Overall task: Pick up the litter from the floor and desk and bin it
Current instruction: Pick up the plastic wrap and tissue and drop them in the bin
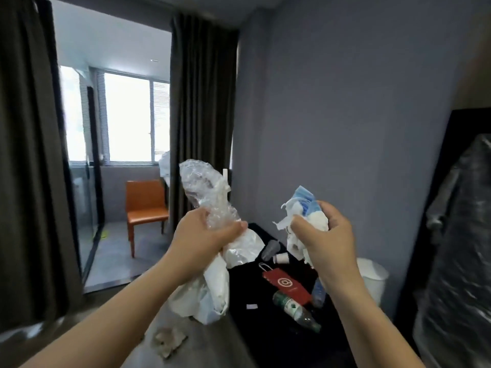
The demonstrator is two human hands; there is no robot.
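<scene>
My left hand (pixel 204 235) is raised at chest height, shut on a bundle of clear plastic wrap and white bags (pixel 204 187) that hangs down below it. My right hand (pixel 322 235) is shut on crumpled white tissue with a blue face mask (pixel 305 203). Below them stands a black desk (pixel 265 330) with a red paper bag (pixel 285 284), a green-labelled plastic bottle (pixel 295 309), a white paper cup (pixel 281 258), a clear cup (pixel 270 249) and a small white scrap (pixel 252 306). A white bin (pixel 372 277) stands by the wall, right of the desk. A crumpled paper (pixel 170 341) lies on the floor.
An orange chair (pixel 146 208) stands beyond dark curtains (pixel 202 115) in the glazed balcony area. A tall object wrapped in plastic film (pixel 459 261) leans at the right. A grey wall (pixel 345 128) is behind the desk and bin.
</scene>
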